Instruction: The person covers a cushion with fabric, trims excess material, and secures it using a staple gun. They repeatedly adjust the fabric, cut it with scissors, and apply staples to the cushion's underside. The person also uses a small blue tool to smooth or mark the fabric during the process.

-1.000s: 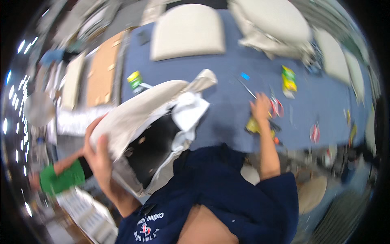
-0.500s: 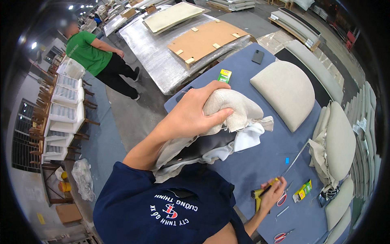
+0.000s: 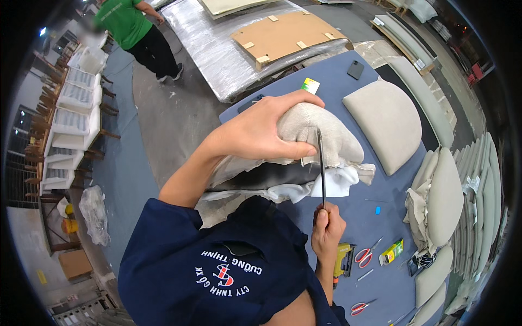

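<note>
My left hand (image 3: 255, 127) grips the rounded end of a beige fabric-covered cushion (image 3: 340, 133), fingers over the top and thumb pressing the gathered fabric edge. The cushion is tilted up against my body; its dark underside and loose white lining show below the hand. In my right hand (image 3: 328, 228) is a long-shafted screwdriver (image 3: 323, 174), held upright with its handle mostly hidden in my closed fingers. Its tip reaches the folded fabric beside my left thumb; whether it goes under the fold I cannot tell. A yellow-and-black staple gun (image 3: 343, 259) lies next to my right forearm.
The blue-covered table (image 3: 293, 223) bears red-handled scissors (image 3: 365, 256), another pair (image 3: 360, 308), a green-and-yellow box (image 3: 391, 251), a phone (image 3: 355, 69) and a finished beige cushion (image 3: 386, 125). More cushions (image 3: 448, 195) stand at the right edge. A person in green (image 3: 128, 24) stands far left.
My right hand has moved up and left from beside the staple gun, bringing the screwdriver to the cushion's fabric edge. My left hand keeps its grip. The person in green appears farther up the view.
</note>
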The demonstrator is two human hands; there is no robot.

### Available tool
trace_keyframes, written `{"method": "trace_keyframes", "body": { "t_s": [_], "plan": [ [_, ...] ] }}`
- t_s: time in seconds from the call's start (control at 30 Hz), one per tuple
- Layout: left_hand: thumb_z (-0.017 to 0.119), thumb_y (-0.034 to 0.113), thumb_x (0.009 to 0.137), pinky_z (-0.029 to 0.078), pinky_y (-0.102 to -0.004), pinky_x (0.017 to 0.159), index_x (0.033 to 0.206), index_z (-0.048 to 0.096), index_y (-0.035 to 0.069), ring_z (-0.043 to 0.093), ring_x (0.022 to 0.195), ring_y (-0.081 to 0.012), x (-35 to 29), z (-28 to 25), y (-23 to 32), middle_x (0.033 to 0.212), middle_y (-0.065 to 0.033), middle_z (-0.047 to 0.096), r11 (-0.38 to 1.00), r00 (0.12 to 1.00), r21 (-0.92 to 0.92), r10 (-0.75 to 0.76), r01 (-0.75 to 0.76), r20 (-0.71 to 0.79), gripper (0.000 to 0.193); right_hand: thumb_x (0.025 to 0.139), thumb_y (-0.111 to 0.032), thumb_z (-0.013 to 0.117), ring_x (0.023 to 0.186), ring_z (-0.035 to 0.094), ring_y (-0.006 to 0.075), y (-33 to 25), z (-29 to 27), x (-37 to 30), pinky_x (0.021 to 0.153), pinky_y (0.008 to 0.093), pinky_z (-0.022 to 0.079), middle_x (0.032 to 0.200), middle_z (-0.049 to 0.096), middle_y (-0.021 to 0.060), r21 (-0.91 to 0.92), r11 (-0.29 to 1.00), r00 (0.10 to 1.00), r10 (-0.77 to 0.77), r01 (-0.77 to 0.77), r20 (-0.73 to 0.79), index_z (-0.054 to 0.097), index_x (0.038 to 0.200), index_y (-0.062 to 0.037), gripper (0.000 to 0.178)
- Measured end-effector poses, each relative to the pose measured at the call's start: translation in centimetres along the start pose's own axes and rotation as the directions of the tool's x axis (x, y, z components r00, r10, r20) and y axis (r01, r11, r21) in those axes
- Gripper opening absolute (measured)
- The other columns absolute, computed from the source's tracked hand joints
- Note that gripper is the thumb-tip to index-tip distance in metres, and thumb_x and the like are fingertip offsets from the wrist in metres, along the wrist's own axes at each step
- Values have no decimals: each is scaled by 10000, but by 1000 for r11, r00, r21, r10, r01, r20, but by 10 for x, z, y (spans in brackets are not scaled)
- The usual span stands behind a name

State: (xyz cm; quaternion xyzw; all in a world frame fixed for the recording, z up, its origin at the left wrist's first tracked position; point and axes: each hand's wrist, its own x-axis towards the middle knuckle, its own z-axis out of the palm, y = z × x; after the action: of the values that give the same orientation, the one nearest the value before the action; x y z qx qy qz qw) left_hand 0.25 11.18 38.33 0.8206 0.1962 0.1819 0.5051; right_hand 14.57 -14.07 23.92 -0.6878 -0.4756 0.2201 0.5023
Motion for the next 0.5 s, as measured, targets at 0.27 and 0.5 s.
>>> {"method": "trace_keyframes", "body": {
  "t_s": [0.27,0.5],
  "plan": [
    [782,84,748,522,-333,974,1369,578,38,648,1101,-177,8,-2,-5,1220,-103,672,999,1000,-28,26,-26,-2,655,1028,-142,551,593,557,279,1,8,11,591,361,451,736,585,145,-1,1000,999,-6,6,33,633,953,17,194],
    [787,86,737,537,-326,945,1362,579,30,664,1085,-176,19,0,-10,1240,-111,672,999,999,-13,43,-43,-13,660,1068,-215,503,586,549,236,-13,7,10,580,349,437,722,559,123,67,992,992,99,-104,75,628,925,16,299]
  ]
}}
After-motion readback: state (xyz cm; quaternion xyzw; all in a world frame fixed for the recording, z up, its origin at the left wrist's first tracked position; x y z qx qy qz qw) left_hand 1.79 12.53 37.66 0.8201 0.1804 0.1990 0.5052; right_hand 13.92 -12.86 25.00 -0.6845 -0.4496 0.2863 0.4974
